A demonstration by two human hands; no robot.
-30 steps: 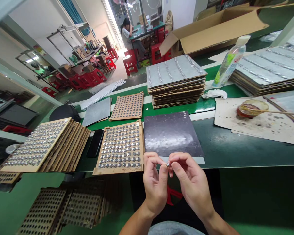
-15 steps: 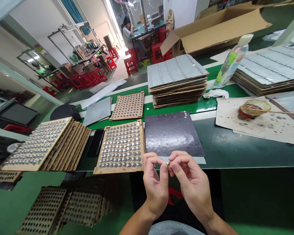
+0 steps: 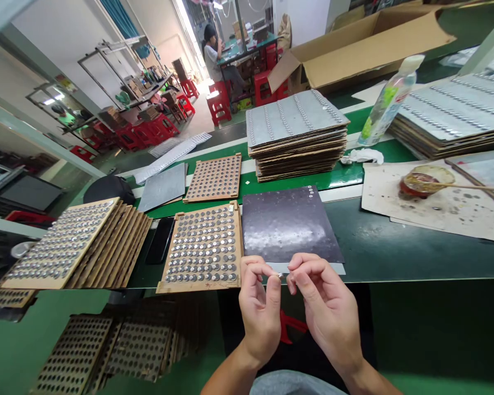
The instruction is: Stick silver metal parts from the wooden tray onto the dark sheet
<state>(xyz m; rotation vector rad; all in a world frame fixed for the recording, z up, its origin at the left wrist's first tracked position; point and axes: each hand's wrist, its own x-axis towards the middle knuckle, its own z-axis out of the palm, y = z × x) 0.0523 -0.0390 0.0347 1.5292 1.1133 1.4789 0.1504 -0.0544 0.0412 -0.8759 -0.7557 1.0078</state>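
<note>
My left hand pinches a small metal piece between thumb and index finger, over the table's front edge. Just to its right, my right hand has thumb and fingers pressed together; whatever they hold, if anything, is too small to name. A narrow gap separates the two hands. Beyond them lies a dark sheet with a few small round pieces in its far right corner. Left of it, a wooden board carries rows of round metal pieces.
Stacked boards stand at the left beside a black phone. Behind are a sheet stack, a bottle and a cardboard box. An amber bowl with a stick sits right. A person sits far back.
My right hand has moved slightly right, away from my left hand, opening a gap between the fingertips. The small metal piece stays in my left fingertips.
</note>
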